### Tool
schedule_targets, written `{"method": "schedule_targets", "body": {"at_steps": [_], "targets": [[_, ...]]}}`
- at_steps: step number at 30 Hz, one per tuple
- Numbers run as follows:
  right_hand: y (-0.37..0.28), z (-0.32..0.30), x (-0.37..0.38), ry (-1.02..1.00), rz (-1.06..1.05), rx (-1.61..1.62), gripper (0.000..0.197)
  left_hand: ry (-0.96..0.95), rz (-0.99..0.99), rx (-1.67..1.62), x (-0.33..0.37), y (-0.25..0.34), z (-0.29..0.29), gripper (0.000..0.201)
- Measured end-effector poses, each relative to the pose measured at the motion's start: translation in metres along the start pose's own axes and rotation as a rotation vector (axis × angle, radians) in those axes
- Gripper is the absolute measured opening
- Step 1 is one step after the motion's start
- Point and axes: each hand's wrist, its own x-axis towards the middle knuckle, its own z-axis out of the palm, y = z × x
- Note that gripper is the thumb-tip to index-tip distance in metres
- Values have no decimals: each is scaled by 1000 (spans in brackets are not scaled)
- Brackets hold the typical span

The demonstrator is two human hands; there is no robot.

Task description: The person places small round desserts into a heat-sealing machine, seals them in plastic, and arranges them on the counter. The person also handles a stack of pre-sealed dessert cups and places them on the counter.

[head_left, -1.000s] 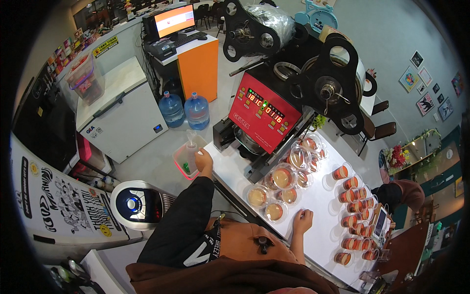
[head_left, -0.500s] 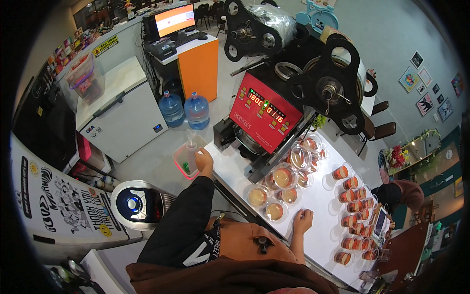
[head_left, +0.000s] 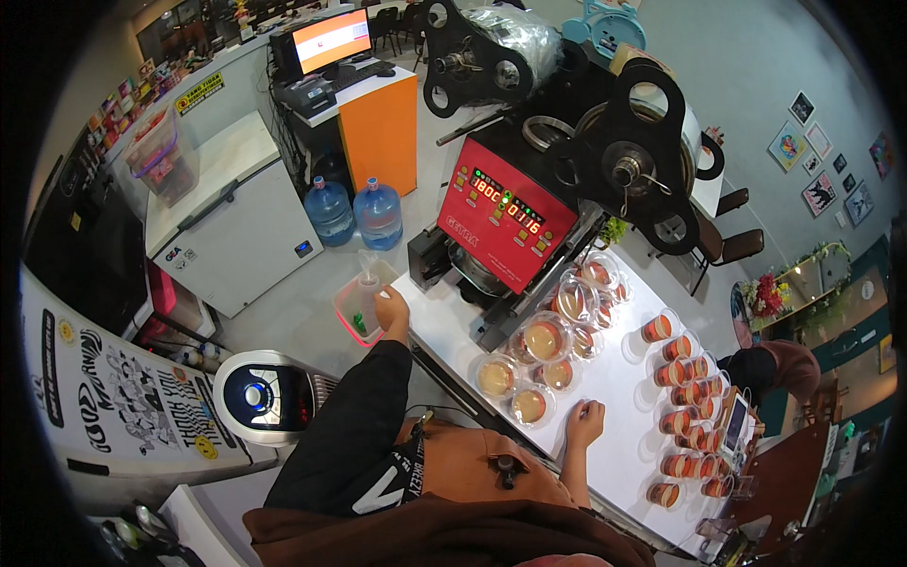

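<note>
My left hand (head_left: 391,310) reaches over a clear bin (head_left: 351,304) with a pink rim, its fingers closed against a tall, clear plastic sleeve (head_left: 369,274) standing in the bin. Something green lies at the bottom of that bin. On the white table (head_left: 605,501) rests my right hand (head_left: 586,424), fingers curled; what they hold, if anything, is hidden. Just ahead of it cluster several clear plastic cups (head_left: 532,405) with tan and reddish contents, some stacked on others. More filled cups (head_left: 675,422) stand in rows to the right.
A red-fronted cup sealing machine (head_left: 505,213) with film rolls stands at the table's far end. Beyond the bin are two blue water jugs (head_left: 379,215) and a white chest freezer (head_left: 241,227). At the left stands a rounded appliance (head_left: 265,397). A person (head_left: 779,373) is at the right.
The view has shifted very slightly. Both hands and the cups keep their places.
</note>
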Motion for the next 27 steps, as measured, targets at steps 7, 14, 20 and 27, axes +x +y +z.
{"method": "schedule_targets", "body": {"at_steps": [7, 14, 20, 27], "targets": [[-2, 0, 0, 2, 16, 24, 22, 13, 6, -3, 0, 0, 0, 56], [-2, 0, 0, 10, -1, 5, 23, 18, -1, -11, -2, 1, -2, 55], [-1, 1, 0, 5, 8, 11, 23, 20, 3, -1, 0, 1, -1, 55], [-1, 0, 0, 5, 8, -2, 23, 1, 6, -9, 1, -1, 0, 54]]}}
